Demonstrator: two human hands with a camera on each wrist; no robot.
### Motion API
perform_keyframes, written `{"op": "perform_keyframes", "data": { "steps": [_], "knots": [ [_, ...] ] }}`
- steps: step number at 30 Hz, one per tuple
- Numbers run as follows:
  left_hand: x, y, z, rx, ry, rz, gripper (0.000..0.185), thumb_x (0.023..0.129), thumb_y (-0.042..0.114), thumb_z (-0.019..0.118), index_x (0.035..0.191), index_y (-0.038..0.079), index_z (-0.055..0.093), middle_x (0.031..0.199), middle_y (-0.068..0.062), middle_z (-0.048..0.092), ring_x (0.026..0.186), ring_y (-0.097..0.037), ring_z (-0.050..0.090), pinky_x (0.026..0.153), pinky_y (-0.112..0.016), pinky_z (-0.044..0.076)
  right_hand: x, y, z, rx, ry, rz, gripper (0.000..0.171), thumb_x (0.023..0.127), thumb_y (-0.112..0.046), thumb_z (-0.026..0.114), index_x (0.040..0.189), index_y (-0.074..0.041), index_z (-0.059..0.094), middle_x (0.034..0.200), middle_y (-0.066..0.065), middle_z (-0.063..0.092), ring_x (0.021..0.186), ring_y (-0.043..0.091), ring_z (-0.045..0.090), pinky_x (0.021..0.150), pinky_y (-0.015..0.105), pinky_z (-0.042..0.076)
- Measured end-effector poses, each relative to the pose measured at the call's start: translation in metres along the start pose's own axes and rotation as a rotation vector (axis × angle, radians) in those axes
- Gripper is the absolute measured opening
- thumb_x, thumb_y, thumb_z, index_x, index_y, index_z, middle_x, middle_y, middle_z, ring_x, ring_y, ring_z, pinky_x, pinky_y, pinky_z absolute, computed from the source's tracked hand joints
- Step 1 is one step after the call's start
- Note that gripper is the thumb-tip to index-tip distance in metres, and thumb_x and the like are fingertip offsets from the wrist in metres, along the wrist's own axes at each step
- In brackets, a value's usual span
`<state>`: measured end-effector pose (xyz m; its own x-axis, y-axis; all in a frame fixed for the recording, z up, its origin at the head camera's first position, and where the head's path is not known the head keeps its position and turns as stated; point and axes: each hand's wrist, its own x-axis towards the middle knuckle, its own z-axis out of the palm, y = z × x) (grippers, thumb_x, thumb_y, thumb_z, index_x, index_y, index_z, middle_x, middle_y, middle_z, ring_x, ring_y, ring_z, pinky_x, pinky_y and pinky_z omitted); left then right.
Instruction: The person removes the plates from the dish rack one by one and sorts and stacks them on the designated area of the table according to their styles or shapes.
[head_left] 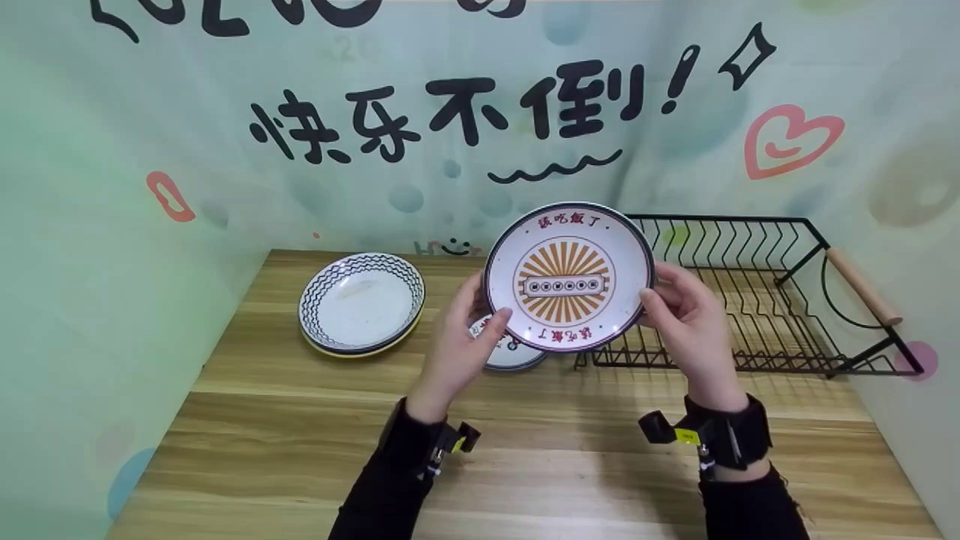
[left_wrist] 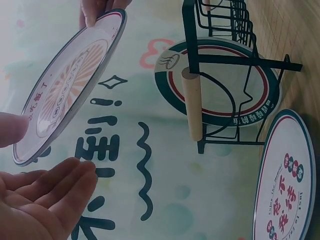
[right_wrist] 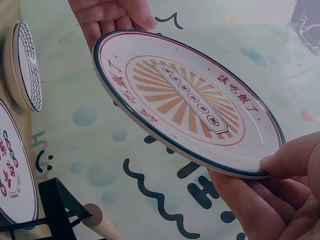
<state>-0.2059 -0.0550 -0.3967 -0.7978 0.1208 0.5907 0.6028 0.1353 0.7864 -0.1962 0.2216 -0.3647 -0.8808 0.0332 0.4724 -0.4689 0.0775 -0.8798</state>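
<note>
Both hands hold up a round white plate (head_left: 568, 296), its face tilted towards the head camera. It has a dark rim, an orange sunburst and red lettering. My left hand (head_left: 459, 341) is at its left edge, with the thumb over the rim and the fingers behind. At the right edge, my right hand (head_left: 694, 322) pinches the rim between thumb on top and fingers beneath. Below the held plate another plate (head_left: 514, 358) with red lettering lies on the table, partly covered in the head view; more of this lettered plate (left_wrist: 286, 185) shows in the left wrist view.
To the left, a dish with a black wavy border (head_left: 364, 300) sits stacked on a yellow-edged one. A black wire dish rack (head_left: 742, 285) with wooden handles stands at the right rear. The left wrist view shows a green-rimmed plate (left_wrist: 172, 82) at the rack. A printed cloth hangs behind.
</note>
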Motion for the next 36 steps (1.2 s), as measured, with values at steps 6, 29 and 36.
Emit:
{"op": "perform_keyframes", "data": {
  "steps": [6, 29, 36],
  "knots": [
    [-0.0005, 0.0018, 0.0009, 0.0, 0.032, -0.039, 0.033, 0.095, 0.004, 0.063, 0.123, -0.011, 0.056, 0.11, -0.023, 0.066, 0.098, -0.031, 0.068, 0.085, -0.029, 0.057, -0.0011, 0.0018, 0.0024, -0.022, -0.024, -0.03, 0.033, 0.092, 0.012, 0.059, 0.125, 0.014, 0.056, 0.101, 0.01, 0.074, 0.079, 0.019, 0.072, 0.069, 0.033, 0.059],
    [-0.0024, -0.0008, -0.001, 0.022, 0.177, -0.036, 0.012, 0.089, -0.005, 0.066, 0.099, -0.011, 0.068, 0.088, -0.02, 0.072, 0.074, -0.027, 0.069, 0.066, -0.028, 0.06, 0.0061, 0.0045, 0.005, -0.07, -0.125, -0.073, 0.036, 0.091, 0.013, 0.059, 0.126, 0.017, 0.052, 0.108, 0.025, 0.067, 0.088, 0.015, 0.068, 0.074, 0.026, 0.058],
    [-0.0015, 0.0001, -0.008, 0.05, 0.231, -0.022, 0.011, 0.088, -0.006, 0.067, 0.097, -0.011, 0.069, 0.083, -0.018, 0.071, 0.071, -0.026, 0.069, 0.064, -0.027, 0.06, 0.0072, 0.001, 0.0046, -0.167, -0.128, -0.043, 0.047, 0.09, 0.009, 0.064, 0.135, 0.009, 0.051, 0.118, 0.024, 0.065, 0.105, 0.014, 0.064, 0.089, 0.025, 0.052]
  ]
}}
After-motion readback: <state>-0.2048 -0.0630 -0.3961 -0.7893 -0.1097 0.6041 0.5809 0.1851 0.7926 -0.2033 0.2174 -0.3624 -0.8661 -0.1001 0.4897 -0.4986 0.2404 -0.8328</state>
